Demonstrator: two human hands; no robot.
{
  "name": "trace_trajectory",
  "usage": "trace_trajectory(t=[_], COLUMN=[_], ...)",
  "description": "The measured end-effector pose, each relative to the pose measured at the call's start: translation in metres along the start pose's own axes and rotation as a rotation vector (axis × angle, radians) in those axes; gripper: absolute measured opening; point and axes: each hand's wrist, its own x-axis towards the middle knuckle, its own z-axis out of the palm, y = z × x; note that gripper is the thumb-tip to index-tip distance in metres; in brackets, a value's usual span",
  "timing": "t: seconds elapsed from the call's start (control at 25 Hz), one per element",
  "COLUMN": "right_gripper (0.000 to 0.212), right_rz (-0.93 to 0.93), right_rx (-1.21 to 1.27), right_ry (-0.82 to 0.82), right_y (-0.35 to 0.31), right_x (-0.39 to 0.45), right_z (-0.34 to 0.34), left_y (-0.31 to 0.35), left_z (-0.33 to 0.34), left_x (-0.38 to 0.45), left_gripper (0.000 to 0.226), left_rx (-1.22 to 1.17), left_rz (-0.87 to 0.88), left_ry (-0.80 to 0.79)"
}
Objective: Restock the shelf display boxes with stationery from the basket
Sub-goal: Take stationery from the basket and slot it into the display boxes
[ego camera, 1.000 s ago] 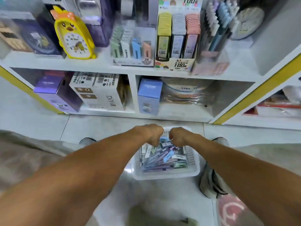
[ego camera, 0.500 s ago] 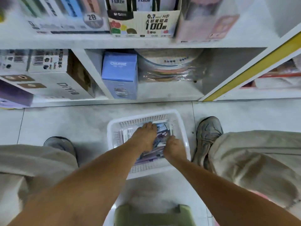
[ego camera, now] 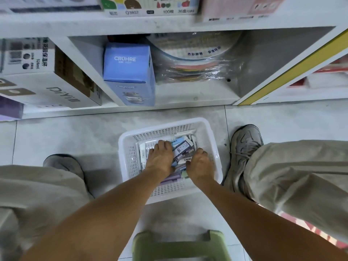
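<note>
A white perforated basket (ego camera: 163, 123) stands on the floor tiles between my feet, below the shelf. It holds several small stationery packs (ego camera: 183, 147) in blue, white and purple. My left hand (ego camera: 161, 159) is inside the basket, its fingers bent over the packs on the left of the pile. On the right side, my right hand (ego camera: 199, 164) has its fingers curled down into the packs. The pile sits squeezed between both hands. Only the lower edge of the shelf display boxes (ego camera: 148, 6) shows at the top of the view.
The low shelf holds a blue CRUHRE carton (ego camera: 128, 72), a plastic-wrapped stack of coloured sheets (ego camera: 197, 63) and a white DiYi box (ego camera: 47, 87). A green stool (ego camera: 180, 245) sits beneath me. My shoes (ego camera: 244, 147) flank the basket.
My head has tilted down, so the upper shelf has slid out of view. Both hands have gone from the basket's far rim down into the packs and closed around them.
</note>
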Motion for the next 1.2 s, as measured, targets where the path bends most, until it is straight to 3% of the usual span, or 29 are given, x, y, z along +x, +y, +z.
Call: trace_trajectory(t=[0.08,0.2,0.48,0.72,0.84,1.08,1.2], right_gripper=[0.038,0.039,0.04,0.035,0.031,0.025,0.029], right_rz=[-0.022,-0.022,0.02,0.02,-0.006,0.022,-0.007], right_rx=[0.005,0.031,0.185,0.262,0.27,0.322,0.3], right_ry=[0.005,-0.004,-0.007,0.014,0.01,-0.016,0.004], right_y=[-0.002,-0.006,-0.004,-0.005,-0.006,-0.007,-0.009], right_x=[-0.002,-0.006,-0.002,-0.005,-0.007,-0.002,-0.001], right_z=[0.003,0.008,0.01,0.013,0.014,0.01,0.003], left_y=[-0.006,-0.007,-0.003,0.008,0.005,-0.01,-0.018], left_z=[0.003,0.009,0.014,0.019,0.017,0.007,-0.002], left_x=[-0.002,-0.006,-0.017,-0.018,-0.014,-0.002,-0.002], left_gripper=[0.079,0.078,0.098,0.067,0.063,0.068,0.079], left_rx=[-0.047,-0.098,-0.002,0.006,-0.059,-0.215,-0.365], left_rz=[-0.064,-0.025,0.102,0.039,0.013,0.038,0.02], left_ry=[-0.021,-0.003,-0.128,0.016,0.043,-0.062,-0.215])
